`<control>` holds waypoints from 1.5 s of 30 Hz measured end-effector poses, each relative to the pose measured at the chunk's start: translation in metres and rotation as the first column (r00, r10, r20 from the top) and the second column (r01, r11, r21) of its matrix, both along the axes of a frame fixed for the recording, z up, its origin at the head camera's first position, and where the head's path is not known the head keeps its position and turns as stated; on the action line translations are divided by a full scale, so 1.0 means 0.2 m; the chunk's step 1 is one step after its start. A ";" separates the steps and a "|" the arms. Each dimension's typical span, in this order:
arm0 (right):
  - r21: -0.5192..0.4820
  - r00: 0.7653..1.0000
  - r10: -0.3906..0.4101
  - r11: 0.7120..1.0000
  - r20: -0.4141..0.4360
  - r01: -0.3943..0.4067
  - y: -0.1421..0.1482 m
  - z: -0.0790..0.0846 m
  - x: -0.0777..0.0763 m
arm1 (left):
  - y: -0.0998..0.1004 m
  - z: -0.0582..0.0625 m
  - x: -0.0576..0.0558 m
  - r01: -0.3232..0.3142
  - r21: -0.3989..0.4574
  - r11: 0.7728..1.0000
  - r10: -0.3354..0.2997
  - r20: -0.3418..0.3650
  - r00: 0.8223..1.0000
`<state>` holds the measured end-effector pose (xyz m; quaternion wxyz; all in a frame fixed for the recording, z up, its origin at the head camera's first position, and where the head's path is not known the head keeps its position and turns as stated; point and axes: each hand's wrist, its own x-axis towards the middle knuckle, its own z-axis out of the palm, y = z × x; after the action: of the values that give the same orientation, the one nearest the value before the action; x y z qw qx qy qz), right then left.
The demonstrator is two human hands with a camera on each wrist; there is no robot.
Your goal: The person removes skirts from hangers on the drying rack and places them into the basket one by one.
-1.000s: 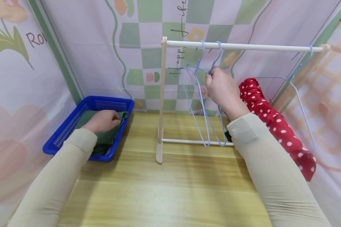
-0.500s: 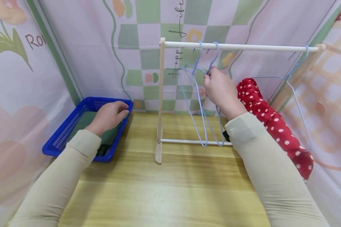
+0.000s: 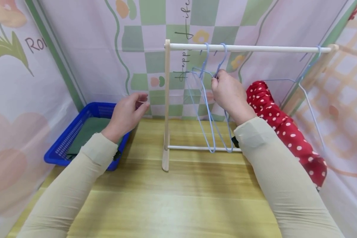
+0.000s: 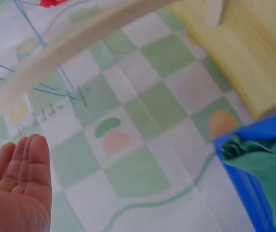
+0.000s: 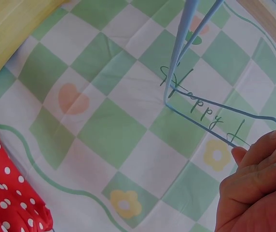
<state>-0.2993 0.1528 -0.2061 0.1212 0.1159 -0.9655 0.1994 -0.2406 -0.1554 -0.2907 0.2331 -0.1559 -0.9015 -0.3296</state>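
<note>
My left hand (image 3: 125, 115) is raised between the blue basket (image 3: 52, 158) and the rack's left post (image 3: 167, 99). Nothing lies in its palm, and in the left wrist view its fingers (image 4: 35, 164) are nearly straight. Folded green cloth (image 3: 90, 130) lies in the basket, partly behind my left forearm. Up at the rack, my right hand (image 3: 230, 92) pinches a light blue hanger (image 3: 224, 54) just below its hook, which sits over the white rail (image 3: 270, 49). A second blue hanger (image 3: 209, 109) hangs bare to its left.
At the right end of the rail another blue hanger (image 3: 307, 71) carries a red polka-dot garment (image 3: 291, 135). A lower white bar (image 3: 190, 148) crosses near the wooden tabletop (image 3: 166, 205). Patterned curtains (image 3: 104, 49) enclose the back and sides.
My left hand has risen out of the basket and moved right toward the rack, its fingers spreading. My right hand has kept its hold on the hanger.
</note>
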 end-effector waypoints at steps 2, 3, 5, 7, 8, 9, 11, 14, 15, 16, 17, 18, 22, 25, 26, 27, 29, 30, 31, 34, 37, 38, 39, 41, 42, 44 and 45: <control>-0.001 1.000 0.003 1.000 0.001 -0.003 0.00 0.00 0.00 | 0.03 0.02 0.00 0.014 0.030 0.999 -0.013 -0.012 1.000; -0.002 1.000 0.006 1.000 0.001 -0.006 0.00 0.00 0.00 | 0.04 0.03 0.00 0.019 0.042 0.999 -0.018 -0.017 1.000; -0.005 1.000 0.012 1.000 0.003 -0.012 -0.01 0.01 0.00 | 0.07 0.04 0.00 0.029 0.063 0.998 -0.027 -0.032 0.999; -0.006 1.000 0.016 1.000 0.003 -0.016 -0.01 0.01 0.00 | 0.10 0.06 0.00 0.038 0.081 0.996 -0.034 -0.054 0.998; -0.007 1.000 0.017 1.000 0.004 -0.017 -0.01 0.01 0.00 | 0.11 0.07 -0.01 0.043 0.090 0.995 -0.037 -0.070 0.997; -0.007 1.000 0.016 1.000 0.006 -0.016 -0.01 0.01 0.00 | 0.13 0.08 -0.01 0.050 0.099 0.994 -0.041 -0.085 0.996; -0.006 1.000 0.017 1.000 0.007 -0.017 -0.01 0.01 0.00 | 0.16 0.09 -0.02 0.063 0.120 0.991 -0.048 -0.128 0.991; -0.007 1.000 0.015 1.000 0.014 -0.015 -0.01 0.01 0.00 | 0.20 0.10 -0.03 0.086 0.147 0.985 -0.059 -0.179 0.982; -0.009 1.000 0.014 1.000 0.016 -0.014 0.00 0.01 0.00 | 0.21 0.10 -0.04 0.095 0.157 0.983 -0.064 -0.188 0.980; -0.009 1.000 0.014 1.000 0.016 -0.014 0.00 0.01 0.00 | 0.22 0.11 -0.04 0.100 0.164 0.981 -0.067 -0.191 0.979; -0.010 1.000 0.012 1.000 0.018 -0.012 0.00 0.01 0.00 | 0.24 0.12 -0.05 0.106 0.170 0.980 -0.074 -0.188 0.979; -0.011 1.000 0.011 1.000 0.019 -0.011 0.00 0.01 0.00 | 0.25 0.13 -0.05 0.115 0.175 0.978 -0.083 -0.182 0.980; -0.015 1.000 0.011 1.000 0.025 -0.010 0.00 0.01 0.00 | 0.30 0.16 -0.07 0.130 0.190 0.973 -0.101 -0.158 0.982; -0.017 0.999 0.010 1.000 0.031 -0.009 0.00 0.00 0.00 | 0.31 0.17 -0.08 0.113 0.196 0.974 -0.086 -0.140 0.986; -0.017 0.999 0.009 1.000 0.031 -0.009 0.00 0.00 0.00 | 0.32 0.18 -0.08 0.100 0.195 0.976 -0.075 -0.132 0.988; -0.017 1.000 0.008 1.000 0.030 -0.008 0.00 0.00 0.00 | 0.32 0.18 -0.08 0.090 0.194 0.977 -0.066 -0.127 0.990; -0.016 1.000 0.006 1.000 0.030 -0.006 0.00 0.00 0.00 | 0.32 0.18 -0.08 0.076 0.190 0.979 -0.053 -0.124 0.991; -0.015 1.000 0.005 1.000 0.030 -0.004 0.00 0.00 0.00 | 0.33 0.19 -0.09 0.074 0.189 0.979 -0.050 -0.127 0.991; -0.014 1.000 0.004 1.000 0.030 -0.004 0.00 0.00 0.00 | 0.33 0.19 -0.09 0.072 0.190 0.979 -0.048 -0.131 0.990; -0.011 0.999 0.003 1.000 0.034 -0.003 0.00 0.00 0.00 | 0.33 0.20 -0.09 0.063 0.182 0.981 -0.038 -0.140 0.989; -0.011 0.999 0.004 1.000 0.033 -0.004 0.00 0.01 0.00 | 0.33 0.21 -0.09 0.046 0.171 0.984 -0.022 -0.137 0.990; -0.012 0.999 0.006 1.000 0.032 -0.005 0.00 0.01 0.00 | 0.33 0.21 -0.09 0.037 0.168 0.985 -0.015 -0.131 0.991; -0.012 1.000 0.007 1.000 0.031 -0.006 0.00 0.01 0.00 | 0.33 0.21 -0.09 0.029 0.166 0.986 -0.009 -0.123 0.992; -0.012 1.000 0.008 1.000 0.026 -0.008 0.00 0.01 0.00 | 0.33 0.22 -0.10 0.024 0.175 0.984 -0.006 -0.103 0.995; -0.012 1.000 0.009 1.000 0.026 -0.009 0.00 0.01 0.00 | 0.34 0.22 -0.11 0.023 0.183 0.983 -0.007 -0.090 0.996; -0.012 1.000 0.009 1.000 0.026 -0.009 -0.01 0.00 0.00 | 0.34 0.22 -0.12 0.022 0.202 0.979 -0.009 -0.062 0.998; -0.013 1.000 0.009 1.000 0.026 -0.009 -0.01 0.00 0.00 | 0.34 0.22 -0.13 0.020 0.212 0.977 -0.011 -0.047 0.999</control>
<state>-0.2993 0.1515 -0.2058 0.1085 0.1170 -0.9651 0.2076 -0.2658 -0.0869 -0.2477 0.2661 -0.1446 -0.8545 -0.4221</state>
